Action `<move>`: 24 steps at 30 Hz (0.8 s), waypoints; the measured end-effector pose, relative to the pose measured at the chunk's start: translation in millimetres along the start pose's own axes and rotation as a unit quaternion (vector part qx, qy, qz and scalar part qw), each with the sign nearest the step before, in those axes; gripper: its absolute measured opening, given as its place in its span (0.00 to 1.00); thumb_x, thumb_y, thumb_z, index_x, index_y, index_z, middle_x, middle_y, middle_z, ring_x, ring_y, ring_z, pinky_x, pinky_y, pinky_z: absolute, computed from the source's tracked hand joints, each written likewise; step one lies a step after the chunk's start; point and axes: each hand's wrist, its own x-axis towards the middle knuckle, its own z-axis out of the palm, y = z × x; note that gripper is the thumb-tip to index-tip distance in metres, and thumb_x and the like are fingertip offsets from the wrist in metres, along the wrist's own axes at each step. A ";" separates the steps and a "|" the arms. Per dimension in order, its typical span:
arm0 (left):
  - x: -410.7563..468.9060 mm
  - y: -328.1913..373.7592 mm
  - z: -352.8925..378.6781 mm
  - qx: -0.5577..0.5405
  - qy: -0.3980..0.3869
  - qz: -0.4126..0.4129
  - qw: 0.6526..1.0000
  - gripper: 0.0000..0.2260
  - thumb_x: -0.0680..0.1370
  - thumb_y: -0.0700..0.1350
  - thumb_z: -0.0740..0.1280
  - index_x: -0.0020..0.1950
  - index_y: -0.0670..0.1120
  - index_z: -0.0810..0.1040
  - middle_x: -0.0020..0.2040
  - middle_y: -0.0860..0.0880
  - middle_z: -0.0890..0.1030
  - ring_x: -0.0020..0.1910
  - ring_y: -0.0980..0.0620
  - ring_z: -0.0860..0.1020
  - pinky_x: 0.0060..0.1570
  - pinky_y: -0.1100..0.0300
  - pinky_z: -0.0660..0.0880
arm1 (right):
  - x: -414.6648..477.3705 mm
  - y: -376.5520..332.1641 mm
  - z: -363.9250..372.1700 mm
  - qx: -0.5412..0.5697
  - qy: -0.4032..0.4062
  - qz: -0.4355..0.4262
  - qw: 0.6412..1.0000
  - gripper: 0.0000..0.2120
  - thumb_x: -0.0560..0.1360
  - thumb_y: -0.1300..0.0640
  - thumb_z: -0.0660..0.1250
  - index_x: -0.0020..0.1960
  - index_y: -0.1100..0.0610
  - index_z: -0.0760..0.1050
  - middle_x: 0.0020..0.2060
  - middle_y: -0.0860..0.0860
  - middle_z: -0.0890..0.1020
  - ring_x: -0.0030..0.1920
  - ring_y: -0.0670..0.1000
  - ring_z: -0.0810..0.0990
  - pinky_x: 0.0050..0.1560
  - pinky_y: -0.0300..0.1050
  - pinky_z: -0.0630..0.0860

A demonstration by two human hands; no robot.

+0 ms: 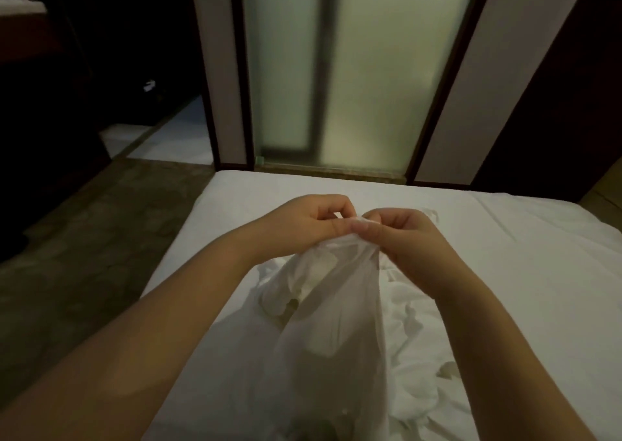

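The fingers [331,206] of the left hand [309,222] are curled tight, thumb against fingertips, pinching the top edge of a thin white plastic bag [330,323]. The right hand [410,238] does the same just beside them; its thumb and forefinger are closed on the same bunched rim, so the two pinches almost touch. Neither hand has any gap left between the fingers.

The bag hangs down from the fingers toward the person, between the two forearms, its lower part resting on the bed [505,238]. A pale shape shows through the plastic below the fingers, too blurred to identify.

Below and to the right of the fingers lies a crumpled white cloth [417,323], touching the bag's side. Beyond the fingers the sheet is flat out to the bed's far edge, with flat sheet to the right too. The bed's left edge runs close under the left forearm, with patterned floor [84,238] past it.

Straight ahead of the fingers stands a frosted glass door [370,70] in a dark frame. The room is dim, with dark furniture [50,70] far to the left.
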 end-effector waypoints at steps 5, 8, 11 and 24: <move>-21.8 -41.0 -0.8 -0.072 0.087 -0.070 0.991 0.07 0.79 0.46 0.62 0.42 0.52 0.76 0.39 0.54 0.78 0.41 0.56 0.76 0.44 0.64 0.75 | 14.1 6.3 -24.2 -0.051 0.121 -0.083 0.988 0.12 0.68 0.59 0.74 0.29 0.57 0.74 0.30 0.50 0.76 0.34 0.45 0.74 0.41 0.37 0.72; -34.3 -56.5 -7.3 -0.054 0.107 -0.103 0.987 0.11 0.80 0.43 0.61 0.39 0.50 0.76 0.35 0.60 0.76 0.39 0.61 0.74 0.40 0.70 0.71 | 20.1 16.1 -36.4 -0.163 0.198 -0.118 0.959 0.15 0.67 0.57 0.76 0.31 0.62 0.73 0.30 0.49 0.75 0.31 0.40 0.71 0.35 0.28 0.68; -31.0 -54.3 -14.3 -0.004 0.137 -0.106 0.985 0.11 0.80 0.42 0.60 0.38 0.50 0.75 0.34 0.60 0.76 0.38 0.65 0.74 0.39 0.73 0.70 | 25.1 23.8 -34.6 -0.211 0.224 -0.144 0.941 0.16 0.68 0.54 0.75 0.30 0.59 0.71 0.33 0.49 0.77 0.34 0.43 0.72 0.37 0.28 0.67; 100.8 32.6 -123.4 0.094 0.414 0.020 0.905 0.10 0.81 0.43 0.59 0.43 0.44 0.76 0.36 0.50 0.76 0.39 0.48 0.77 0.42 0.56 0.77 | 113.2 -94.1 -55.1 -0.258 0.291 -0.218 0.895 0.17 0.71 0.51 0.72 0.32 0.60 0.72 0.30 0.51 0.73 0.33 0.49 0.70 0.34 0.42 0.63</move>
